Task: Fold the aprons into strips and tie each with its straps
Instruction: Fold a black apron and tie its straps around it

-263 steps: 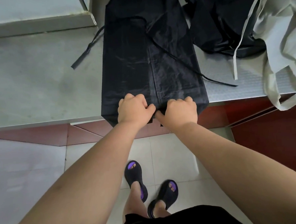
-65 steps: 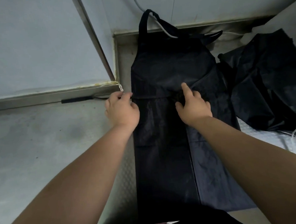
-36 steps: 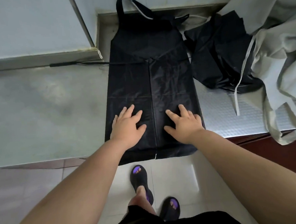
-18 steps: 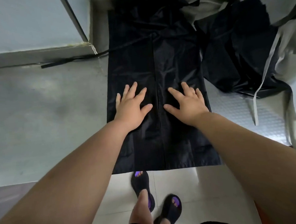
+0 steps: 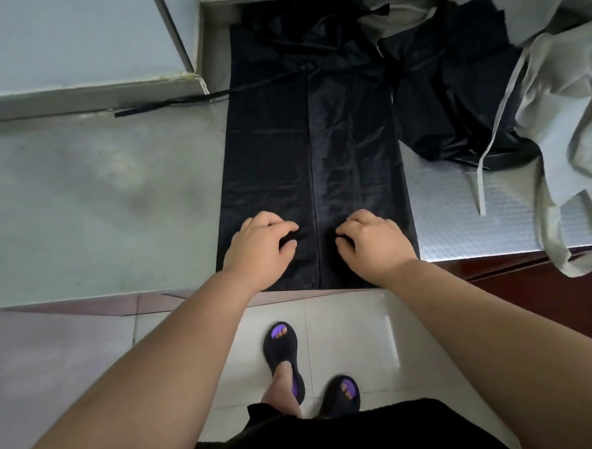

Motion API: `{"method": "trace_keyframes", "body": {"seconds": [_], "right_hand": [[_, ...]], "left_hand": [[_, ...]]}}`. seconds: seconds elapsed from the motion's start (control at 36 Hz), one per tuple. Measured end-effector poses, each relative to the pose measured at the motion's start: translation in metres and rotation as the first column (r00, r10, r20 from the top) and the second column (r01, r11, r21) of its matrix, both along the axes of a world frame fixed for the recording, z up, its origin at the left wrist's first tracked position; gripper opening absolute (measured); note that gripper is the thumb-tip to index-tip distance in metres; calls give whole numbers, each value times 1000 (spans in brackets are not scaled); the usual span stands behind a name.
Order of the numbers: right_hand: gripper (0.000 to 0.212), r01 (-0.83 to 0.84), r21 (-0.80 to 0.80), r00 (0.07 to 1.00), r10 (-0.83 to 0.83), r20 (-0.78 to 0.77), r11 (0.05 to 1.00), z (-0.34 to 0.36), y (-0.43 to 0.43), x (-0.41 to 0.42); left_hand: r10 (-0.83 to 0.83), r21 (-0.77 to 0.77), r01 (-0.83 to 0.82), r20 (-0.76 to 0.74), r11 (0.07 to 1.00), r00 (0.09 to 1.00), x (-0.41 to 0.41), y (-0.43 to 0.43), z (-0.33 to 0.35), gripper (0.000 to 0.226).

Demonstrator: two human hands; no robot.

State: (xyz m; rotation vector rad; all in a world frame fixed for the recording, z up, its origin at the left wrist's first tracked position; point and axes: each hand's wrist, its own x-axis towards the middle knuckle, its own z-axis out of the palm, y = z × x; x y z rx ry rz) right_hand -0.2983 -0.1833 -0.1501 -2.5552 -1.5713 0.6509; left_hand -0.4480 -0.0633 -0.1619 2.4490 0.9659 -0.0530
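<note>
Left hand (image 5: 260, 248) and right hand (image 5: 374, 242) slid back along the folded glossy black apron (image 5: 318, 147), fingers now curled; pinching unclear.

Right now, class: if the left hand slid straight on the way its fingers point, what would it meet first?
The left hand points right, across the apron. It would likely first meet the middle fold line, then the right hand.
</note>
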Motion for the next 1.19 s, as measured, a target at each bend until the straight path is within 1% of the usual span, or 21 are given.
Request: {"method": "trace_keyframes", "body": {"seconds": [0.08,0.14,0.19,0.25,0.31,0.36,0.42,0.53,0.58,0.61,0.67,0.72,0.81,0.92,0.97,1.08,1.19], "right_hand": [[45,-55,-37,997,57,51,998,1,-15,-12],[56,-74,-60,993,79,86,995,0,-25,-19],[70,-91,-114,986,106,131,989,-3,-34,-24],[82,-109,-184,970,145,193,977,-6,-42,-28],[84,-113,-226,953,170,250,968,-9,-45,-30],[72,-107,-224,945,170,281,969,-10,-46,-32],[59,-94,-189,951,144,274,978,-8,-44,-33],[36,-54,-120,982,74,174,991,0,-40,-24],[32,-20,-113,996,30,89,993,4,-37,-16],[30,-3,-112,999,8,47,994,6,-36,-13],[29,36,-110,999,-38,-13,993,12,-33,-7],[28,72,-129,995,-79,-56,989,17,-30,-3],[27,104,-160,987,-121,-101,982,24,-22,2],[23,122,-196,984,-145,-107,973,26,-11,8],[24,124,-228,987,-144,-74,966,27,-5,13],[28,140,-262,988,-151,-20,955,28,-3,20],[27,186,-266,980,-199,-21,946,27,1,29]], "left_hand": [[-7,-4,7,-27,1000,1000,-16,-15,0,48],[-71,31,74,-89,997,993,-26,-26,0,66],[-155,125,183,-207,975,966,-34,-33,-4,81],[-156,233,224,-279,946,948,-41,-39,-8,85],[-116,299,202,-282,932,952,-41,-42,-8,80],[-88,318,171,-259,933,962,-38,-44,-8,72],[-67,299,135,-227,945,972,-35,-43,-7,62],[-32,207,55,-111,977,993,-39,-39,-5,36],[-6,175,15,-52,984,999,-42,-37,-2,31],[-10,171,18,-50,985,999,-42,-36,-1,31],[-39,173,56,-96,983,995,-39,-28,5,33],[-66,161,95,-182,982,981,-32,-18,13,34],[-75,96,103,-265,990,961,-22,1,22,29],[-31,-62,16,-236,998,971,-16,18,21,12],[-24,-102,-1,-244,995,970,-12,27,20,12],[-36,-100,7,-287,995,957,-12,35,21,16],[-19,-97,-8,-273,995,962,-12,41,20,19]]}}
